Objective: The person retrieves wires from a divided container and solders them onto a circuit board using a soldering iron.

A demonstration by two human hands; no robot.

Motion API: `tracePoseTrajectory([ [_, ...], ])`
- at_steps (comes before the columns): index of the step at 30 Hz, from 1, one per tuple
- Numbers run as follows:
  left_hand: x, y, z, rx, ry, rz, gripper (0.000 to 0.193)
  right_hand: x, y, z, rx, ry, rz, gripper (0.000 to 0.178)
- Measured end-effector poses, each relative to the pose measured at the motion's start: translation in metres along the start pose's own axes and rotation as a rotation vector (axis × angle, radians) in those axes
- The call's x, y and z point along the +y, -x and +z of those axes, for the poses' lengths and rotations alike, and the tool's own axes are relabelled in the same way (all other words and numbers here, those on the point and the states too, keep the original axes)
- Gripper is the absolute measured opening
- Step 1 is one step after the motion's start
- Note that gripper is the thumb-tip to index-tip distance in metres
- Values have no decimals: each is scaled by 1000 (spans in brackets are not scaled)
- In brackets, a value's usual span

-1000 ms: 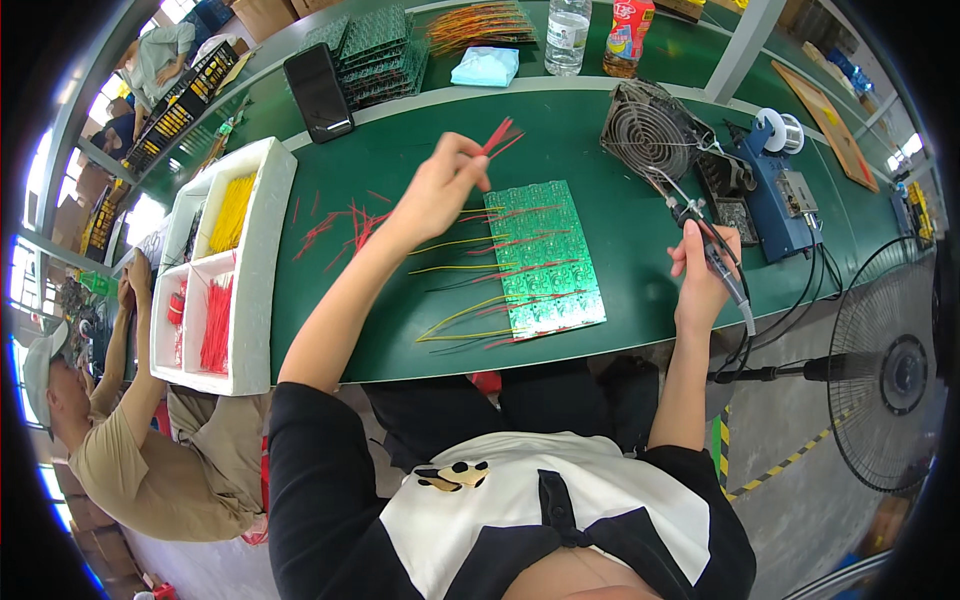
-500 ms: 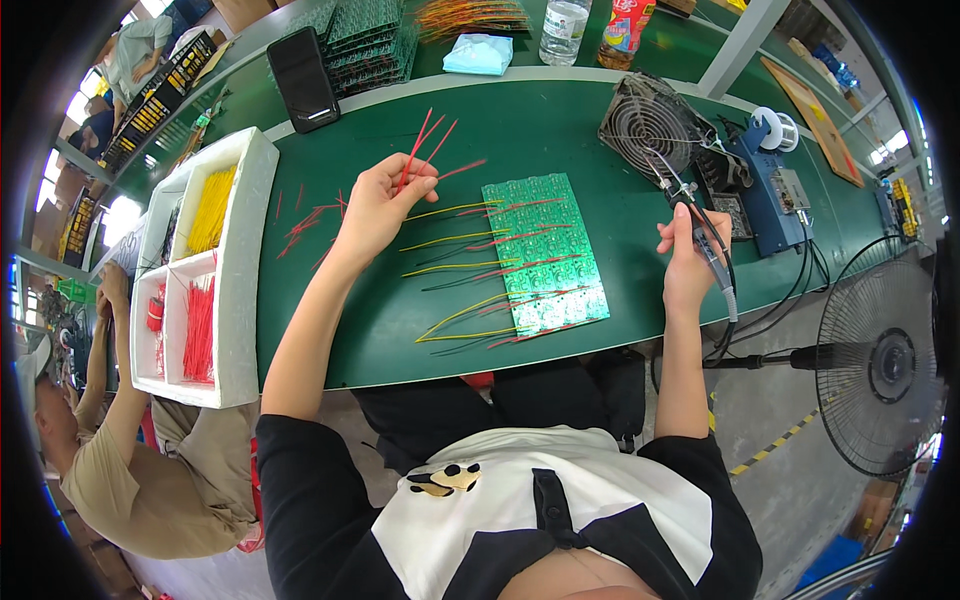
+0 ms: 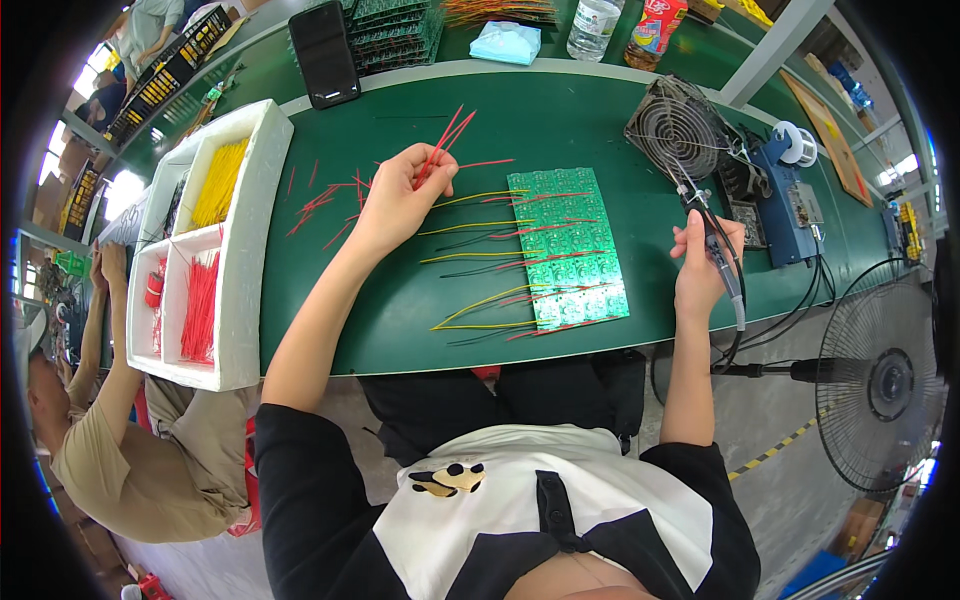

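Note:
My left hand [image 3: 402, 202] is closed in a pinch on a few red wires [image 3: 452, 138] that fan out above its fingertips. Just right of it lies a green circuit board panel [image 3: 578, 250], with yellow [image 3: 480, 259], red and black wires sticking out to its left. Loose red wires [image 3: 318, 206] are scattered on the table beyond my left forearm. At the right, my right hand [image 3: 703, 272] is wrapped around a soldering iron [image 3: 721, 262], its tip end pointing away from me toward a small caged fan. The iron is apart from the board.
A white foam box [image 3: 250, 262] with yellow and red wires in compartments stands at left, near a person in a tan shirt [image 3: 130, 470]. Right are the caged fan [image 3: 672, 128], a blue soldering station [image 3: 790, 205] and a floor fan [image 3: 890, 378]. A phone [image 3: 324, 55] lies at the back.
The whole view has shifted a little, so the bench things sit farther right. The red wires in my left hand are bunched closer together. My right hand still grips the soldering iron.

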State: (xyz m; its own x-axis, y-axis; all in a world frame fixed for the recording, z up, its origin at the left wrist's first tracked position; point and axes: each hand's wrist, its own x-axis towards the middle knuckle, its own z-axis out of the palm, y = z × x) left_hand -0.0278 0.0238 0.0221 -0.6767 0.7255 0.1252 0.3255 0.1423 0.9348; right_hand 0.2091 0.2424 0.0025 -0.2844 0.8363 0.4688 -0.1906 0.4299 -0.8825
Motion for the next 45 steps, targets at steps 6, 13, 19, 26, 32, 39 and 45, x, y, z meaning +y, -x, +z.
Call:
tracePoseTrajectory([
  [6, 1, -4, 12, 5, -117, 10, 14, -4, -3, 8, -5, -33, 54, 15],
  [13, -5, 2, 27, 44, -330, 165, 13, -12, 5, 26, -216, -212, 220, 20],
  [19, -16, 5, 28, 106, -260, 284, 9, -8, 11, 39, -389, -280, 240, 18],
  [26, -17, 6, 28, 101, -253, 262, 10, -12, 16, 38, -451, -228, 266, 21],
  [32, -21, 4, 28, 112, -239, 252, 12, -12, 17, 39, -491, -186, 263, 21],
  [39, -21, 2, 27, 110, -260, 275, 11, -13, 18, 41, -521, -170, 269, 21],
  [45, -15, 4, 26, 98, -292, 316, 11, -12, 20, 41, -520, -159, 251, 21],
])
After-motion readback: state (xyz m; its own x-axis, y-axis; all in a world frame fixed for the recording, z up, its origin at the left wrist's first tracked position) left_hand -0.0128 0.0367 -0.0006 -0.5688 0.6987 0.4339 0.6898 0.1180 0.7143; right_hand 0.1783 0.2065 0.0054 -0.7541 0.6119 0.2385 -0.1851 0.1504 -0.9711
